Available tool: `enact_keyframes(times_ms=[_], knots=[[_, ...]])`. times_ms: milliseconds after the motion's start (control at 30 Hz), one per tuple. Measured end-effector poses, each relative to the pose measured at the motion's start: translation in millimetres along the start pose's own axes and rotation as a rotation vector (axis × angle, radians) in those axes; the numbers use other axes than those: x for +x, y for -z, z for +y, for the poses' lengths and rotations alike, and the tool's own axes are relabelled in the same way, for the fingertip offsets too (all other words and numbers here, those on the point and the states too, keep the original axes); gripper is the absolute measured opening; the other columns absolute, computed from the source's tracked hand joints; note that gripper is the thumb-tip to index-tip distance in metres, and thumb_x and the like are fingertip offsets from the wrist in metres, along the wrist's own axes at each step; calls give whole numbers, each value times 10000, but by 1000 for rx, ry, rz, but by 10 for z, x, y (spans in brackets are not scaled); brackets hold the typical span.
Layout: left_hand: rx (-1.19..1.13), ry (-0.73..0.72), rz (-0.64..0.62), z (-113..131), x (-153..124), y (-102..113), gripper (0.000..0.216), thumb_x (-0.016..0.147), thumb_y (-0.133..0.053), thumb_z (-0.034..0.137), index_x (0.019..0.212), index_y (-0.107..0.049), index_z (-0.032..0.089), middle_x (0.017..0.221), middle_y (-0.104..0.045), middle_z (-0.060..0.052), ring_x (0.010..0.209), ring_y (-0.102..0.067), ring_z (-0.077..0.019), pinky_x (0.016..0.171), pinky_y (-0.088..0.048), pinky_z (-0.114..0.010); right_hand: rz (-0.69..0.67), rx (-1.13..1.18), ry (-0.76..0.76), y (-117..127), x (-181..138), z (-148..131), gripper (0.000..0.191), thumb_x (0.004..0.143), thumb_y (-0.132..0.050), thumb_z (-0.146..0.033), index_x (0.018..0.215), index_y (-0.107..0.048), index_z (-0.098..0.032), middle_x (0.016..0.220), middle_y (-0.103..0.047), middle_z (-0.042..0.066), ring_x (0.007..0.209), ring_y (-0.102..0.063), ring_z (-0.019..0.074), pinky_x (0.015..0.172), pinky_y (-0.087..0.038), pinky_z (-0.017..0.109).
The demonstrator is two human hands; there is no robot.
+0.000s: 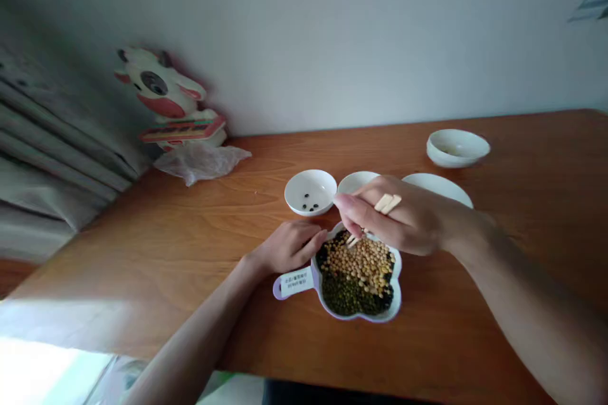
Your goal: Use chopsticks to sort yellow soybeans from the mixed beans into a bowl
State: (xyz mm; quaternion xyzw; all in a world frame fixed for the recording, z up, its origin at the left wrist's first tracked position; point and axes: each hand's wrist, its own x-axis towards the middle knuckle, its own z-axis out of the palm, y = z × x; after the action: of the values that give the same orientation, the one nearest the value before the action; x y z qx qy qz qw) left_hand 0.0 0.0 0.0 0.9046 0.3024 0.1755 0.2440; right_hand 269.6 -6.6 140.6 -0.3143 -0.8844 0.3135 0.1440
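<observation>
My right hand [384,215] is closed around a pair of wooden chopsticks [388,204]. Their tips point down into the beans at the far side of a white and lilac flower-shaped dish [398,304]. Yellow soybeans [363,262], green mung beans [339,294] and black beans [327,252] fill the dish; whether the tips pinch a bean is too small to tell. My left hand [295,245] grips the dish's far left rim, thumb along the edge and fingertips partly hidden. A labelled handle [294,283] sticks out below that hand.
Behind the dish stand a white bowl [311,186] with several black beans, a second bowl [356,181] and a third bowl [439,186], both partly covered by my right hand and wrist. Another bowl [457,147] is farther back. A cow toy [166,95] and plastic bag [202,161] are at left.
</observation>
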Motion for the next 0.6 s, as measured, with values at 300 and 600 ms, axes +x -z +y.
enact_keyframes(times_ms=[300, 600], knots=[[9, 14, 5, 13, 0, -6, 425, 1190, -362, 356, 850, -561, 196, 816, -644, -39, 738, -581, -171, 751, -466, -327, 36, 74, 38, 96, -36, 74, 744, 1153, -290, -657, 739, -660, -161, 642, -652, 28, 565, -530, 113, 585, -342, 328], [6, 15, -2, 18, 3, 1, 435, 1191, -347, 362, 839, -544, 198, 804, -634, -37, 733, -568, -172, 761, -464, -324, -2, 6, 12, 101, -33, 28, 752, 1170, -240, -629, 750, -641, -151, 664, -663, 36, 570, -518, 99, 592, -308, 357]])
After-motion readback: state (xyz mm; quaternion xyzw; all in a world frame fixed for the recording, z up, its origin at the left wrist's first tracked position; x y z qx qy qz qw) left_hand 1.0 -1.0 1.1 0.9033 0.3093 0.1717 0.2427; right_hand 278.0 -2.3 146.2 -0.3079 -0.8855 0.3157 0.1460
